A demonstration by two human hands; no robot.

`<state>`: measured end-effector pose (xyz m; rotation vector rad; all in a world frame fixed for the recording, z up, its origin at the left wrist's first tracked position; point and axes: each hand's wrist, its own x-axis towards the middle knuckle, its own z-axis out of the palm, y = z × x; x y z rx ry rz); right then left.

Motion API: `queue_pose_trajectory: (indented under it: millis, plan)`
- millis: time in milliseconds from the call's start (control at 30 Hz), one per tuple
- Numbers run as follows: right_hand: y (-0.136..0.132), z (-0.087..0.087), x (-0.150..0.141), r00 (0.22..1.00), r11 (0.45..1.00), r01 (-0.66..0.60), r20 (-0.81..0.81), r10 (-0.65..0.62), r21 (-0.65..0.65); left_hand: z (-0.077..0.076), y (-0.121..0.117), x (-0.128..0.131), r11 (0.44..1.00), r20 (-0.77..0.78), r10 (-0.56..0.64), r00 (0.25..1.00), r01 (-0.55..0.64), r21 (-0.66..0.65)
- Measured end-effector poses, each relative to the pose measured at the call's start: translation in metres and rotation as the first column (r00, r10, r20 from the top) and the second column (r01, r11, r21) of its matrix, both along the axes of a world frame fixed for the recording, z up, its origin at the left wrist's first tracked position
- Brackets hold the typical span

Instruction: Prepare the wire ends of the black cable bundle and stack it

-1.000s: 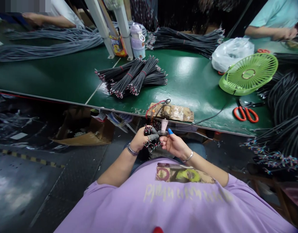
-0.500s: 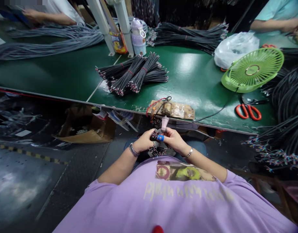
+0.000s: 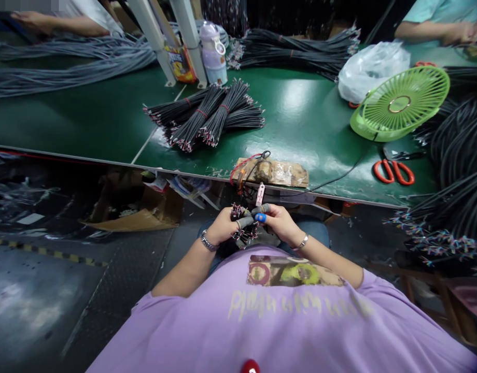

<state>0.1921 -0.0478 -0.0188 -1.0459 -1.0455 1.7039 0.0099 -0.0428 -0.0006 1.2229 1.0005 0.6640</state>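
Note:
My left hand (image 3: 226,226) is wrapped round a bundle of short black wires (image 3: 244,235), whose stripped ends with red and white tips stick out between the fingers. Close beside it, my right hand (image 3: 276,220) pinches at the wire ends; what lies between those fingertips is too small to make out. Coverings sit on some fingers, grey on several and blue on the right thumb. Just beyond the hands, a small pinkish-white tag-like piece (image 3: 260,195) hangs at the table edge below a worn wooden block (image 3: 287,173) with red and black leads.
Tied bundles of black cables (image 3: 207,114) lie on the green table (image 3: 308,114). To the right are a green fan (image 3: 402,103), red-handled scissors (image 3: 394,171), a plastic bag (image 3: 373,72) and long cables (image 3: 456,155). A bottle (image 3: 213,54) stands by the posts. Two co-workers' arms show at the back.
My hands have drawn slightly apart, and the left has turned so more wire ends show. The pinkish-white piece now shows a different side. The whole view has shifted a little.

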Motion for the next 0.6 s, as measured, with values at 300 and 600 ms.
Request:
queue_pose_trajectory:
  millis: [300,600]
  plan:
    - [0.0009,-0.0072,0.0016,0.974,0.984,-0.090,-0.219,0.054,-0.157,0.0018,-0.0030,0.0027,0.993,-0.004,0.118,0.993,-0.118,0.027]
    - [0.0034,-0.0048,0.0031,0.902,0.925,-0.181,-0.431,0.021,-0.334,0.0032,-0.0056,0.0043,0.951,-0.096,0.234,0.967,-0.208,0.228]
